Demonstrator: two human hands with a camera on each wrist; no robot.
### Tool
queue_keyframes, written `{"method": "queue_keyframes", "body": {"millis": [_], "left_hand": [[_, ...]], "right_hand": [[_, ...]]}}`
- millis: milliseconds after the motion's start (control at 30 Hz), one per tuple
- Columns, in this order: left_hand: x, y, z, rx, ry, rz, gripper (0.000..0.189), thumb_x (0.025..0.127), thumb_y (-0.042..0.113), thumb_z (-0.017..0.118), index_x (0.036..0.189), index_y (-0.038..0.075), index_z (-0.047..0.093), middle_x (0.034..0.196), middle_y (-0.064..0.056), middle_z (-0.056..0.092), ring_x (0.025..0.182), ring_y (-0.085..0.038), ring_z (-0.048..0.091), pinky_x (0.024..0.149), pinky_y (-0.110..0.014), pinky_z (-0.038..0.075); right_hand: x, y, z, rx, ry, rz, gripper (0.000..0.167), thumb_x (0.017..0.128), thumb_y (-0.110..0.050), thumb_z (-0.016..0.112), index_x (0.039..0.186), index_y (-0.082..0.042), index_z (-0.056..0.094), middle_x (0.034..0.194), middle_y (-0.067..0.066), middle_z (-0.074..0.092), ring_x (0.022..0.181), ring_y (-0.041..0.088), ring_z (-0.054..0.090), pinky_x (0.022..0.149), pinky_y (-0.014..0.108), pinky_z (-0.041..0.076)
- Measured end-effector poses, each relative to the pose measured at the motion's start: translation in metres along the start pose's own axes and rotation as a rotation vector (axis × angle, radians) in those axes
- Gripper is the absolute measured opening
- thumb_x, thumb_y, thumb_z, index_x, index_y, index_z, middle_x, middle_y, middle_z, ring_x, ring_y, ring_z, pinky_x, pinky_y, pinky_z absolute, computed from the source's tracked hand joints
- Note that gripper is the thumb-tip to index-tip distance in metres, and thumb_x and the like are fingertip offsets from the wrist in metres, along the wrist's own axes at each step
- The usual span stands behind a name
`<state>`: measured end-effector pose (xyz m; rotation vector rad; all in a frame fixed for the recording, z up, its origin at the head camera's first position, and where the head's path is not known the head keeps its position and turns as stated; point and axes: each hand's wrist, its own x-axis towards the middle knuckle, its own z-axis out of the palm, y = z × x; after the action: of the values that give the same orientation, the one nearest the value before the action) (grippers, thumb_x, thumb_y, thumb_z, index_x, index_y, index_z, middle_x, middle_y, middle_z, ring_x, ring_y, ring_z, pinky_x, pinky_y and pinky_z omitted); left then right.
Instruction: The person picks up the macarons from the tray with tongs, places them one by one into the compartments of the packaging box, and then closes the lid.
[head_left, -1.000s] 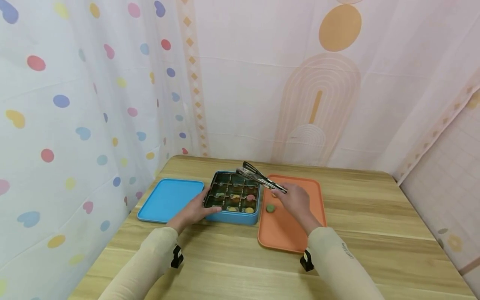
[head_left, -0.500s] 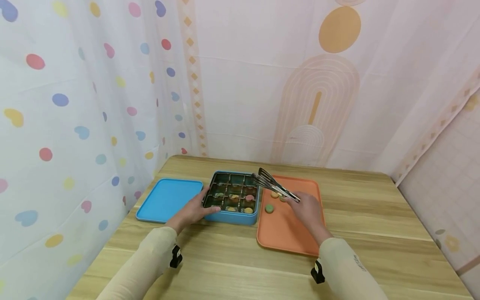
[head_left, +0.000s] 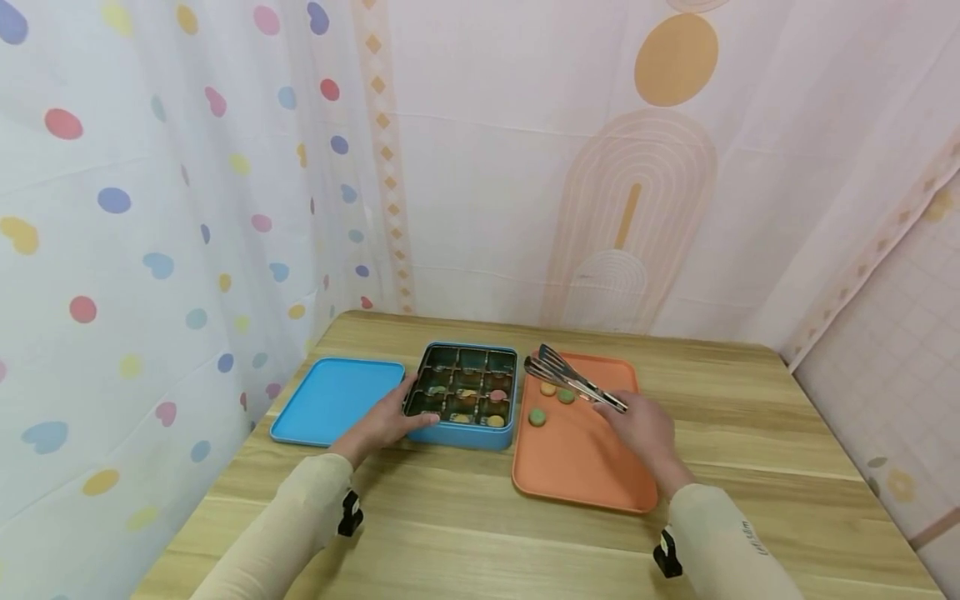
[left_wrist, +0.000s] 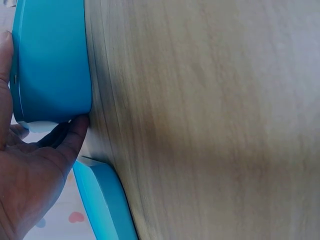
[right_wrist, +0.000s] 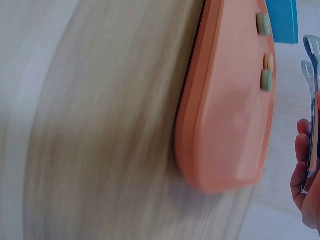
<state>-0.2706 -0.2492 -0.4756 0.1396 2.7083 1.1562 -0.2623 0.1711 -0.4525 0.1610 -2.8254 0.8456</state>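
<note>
My left hand (head_left: 387, 418) grips the near left corner of a blue box (head_left: 474, 436), thumb on the front rim and fingers along the left side. Inside the box is a dark divided insert (head_left: 444, 358) with small coloured macarons in its nearer compartments, among them a pink macaron (head_left: 498, 396) and a yellow macaron (head_left: 496, 421). With my right hand (head_left: 641, 429) I hold metal tongs (head_left: 585, 387) above an orange tray (head_left: 585, 458). The tongs' ends stand apart, nothing between them. On the tray lie a yellow macaron (head_left: 548, 389) and two green macarons (head_left: 537, 417).
A flat blue lid (head_left: 337, 400) lies on the wooden table (head_left: 450, 533) left of the box. The orange tray sits close to the box's right side. Patterned curtains (head_left: 480, 167) hang behind the table and to its left.
My right hand has drawn the tongs away from over the box, rightward to above the tray, uncovering the macarons there. The left hand stays on the box.
</note>
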Motion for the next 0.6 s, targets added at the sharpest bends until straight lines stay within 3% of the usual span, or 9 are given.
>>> {"method": "queue_keyframes", "body": {"millis": [167,600], "left_hand": [[0.000,0.000,0.000,0.002,-0.001,-0.005,0.103,0.090,0.052,0.069,0.161,0.012,0.006,0.164,-0.021,0.008,0.147,-0.046,0.013,0.111,-0.065,0.024],[-0.002,0.004,-0.001,0.021,0.007,0.007,0.102,0.091,0.050,0.069,0.161,0.008,0.008,0.163,-0.024,0.010,0.146,-0.047,0.015,0.111,-0.065,0.024]], "right_hand": [[-0.003,0.010,-0.005,0.010,-0.026,-0.032,0.038,0.092,-0.041,0.070,0.111,-0.009,0.075,0.074,-0.001,0.064,0.058,0.016,0.048,0.051,0.031,0.037],[-0.009,0.027,-0.014,0.052,-0.131,-0.082,0.030,0.092,-0.038,0.072,0.104,-0.012,0.076,0.085,-0.001,0.068,0.062,0.014,0.050,0.054,0.031,0.039]]}}
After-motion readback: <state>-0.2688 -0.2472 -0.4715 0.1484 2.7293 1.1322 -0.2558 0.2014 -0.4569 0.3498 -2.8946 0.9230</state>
